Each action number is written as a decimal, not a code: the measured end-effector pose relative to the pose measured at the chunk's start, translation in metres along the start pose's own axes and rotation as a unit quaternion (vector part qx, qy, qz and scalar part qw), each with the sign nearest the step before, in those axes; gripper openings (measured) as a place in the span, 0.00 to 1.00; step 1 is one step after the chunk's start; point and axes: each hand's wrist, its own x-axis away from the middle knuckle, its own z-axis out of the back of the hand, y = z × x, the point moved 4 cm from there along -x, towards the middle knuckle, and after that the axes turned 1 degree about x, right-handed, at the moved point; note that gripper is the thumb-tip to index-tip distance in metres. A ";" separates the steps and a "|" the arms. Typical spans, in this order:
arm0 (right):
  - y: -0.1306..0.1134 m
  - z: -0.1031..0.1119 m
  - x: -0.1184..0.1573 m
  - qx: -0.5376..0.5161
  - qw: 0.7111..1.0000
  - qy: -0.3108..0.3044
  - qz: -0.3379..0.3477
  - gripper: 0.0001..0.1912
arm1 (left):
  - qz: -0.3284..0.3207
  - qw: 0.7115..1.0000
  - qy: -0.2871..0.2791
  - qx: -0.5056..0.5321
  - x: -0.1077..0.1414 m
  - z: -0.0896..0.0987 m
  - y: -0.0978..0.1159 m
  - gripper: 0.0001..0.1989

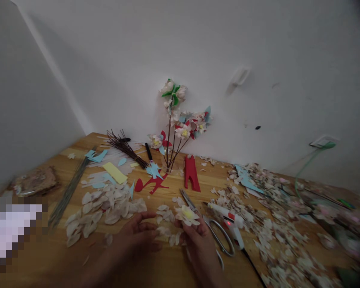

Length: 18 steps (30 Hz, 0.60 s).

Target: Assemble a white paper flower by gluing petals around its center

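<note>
White flower [187, 215] is sitting lower centre, right hand [200, 237] pinching its underside. Left hand [141, 232], lower centre-left, is curving loosely, fingers parted. Scissors [187, 200] are lying partly behind the right hand. Wooden table [169, 268] is showing bare grain at bottom centre, its back edge meeting pale wall [123, 68]. Pixelation is masking lower left; lower right is blurring.

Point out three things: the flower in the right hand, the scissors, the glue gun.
Flower [187, 214]: head view, on its yellow centre.
Scissors [188, 200]: head view, on the blades.
Glue gun [236, 234]: head view, on its white handle.
</note>
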 end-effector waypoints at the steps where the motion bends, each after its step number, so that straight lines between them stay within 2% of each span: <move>1: 0.000 -0.001 0.001 -0.007 1.000 0.000 -0.008 0.18 | -0.001 1.000 0.004 -0.011 0.000 -0.002 0.002 0.20; 3: 0.000 -0.002 0.002 -0.021 0.999 0.008 -0.028 0.16 | 0.011 0.999 0.016 -0.026 0.001 -0.009 0.006 0.20; 8: 0.000 -0.006 0.006 -0.049 0.996 0.015 -0.072 0.16 | 0.086 0.995 0.035 -0.041 0.001 -0.026 0.009 0.19; 12: 0.000 -0.006 0.006 -0.047 0.996 0.015 -0.068 0.18 | 0.127 0.989 0.063 -0.050 0.001 -0.034 0.007 0.19; 18: -0.001 -0.005 0.004 -0.031 0.999 0.003 -0.037 0.18 | 0.125 0.988 0.070 -0.058 0.004 -0.042 0.008 0.18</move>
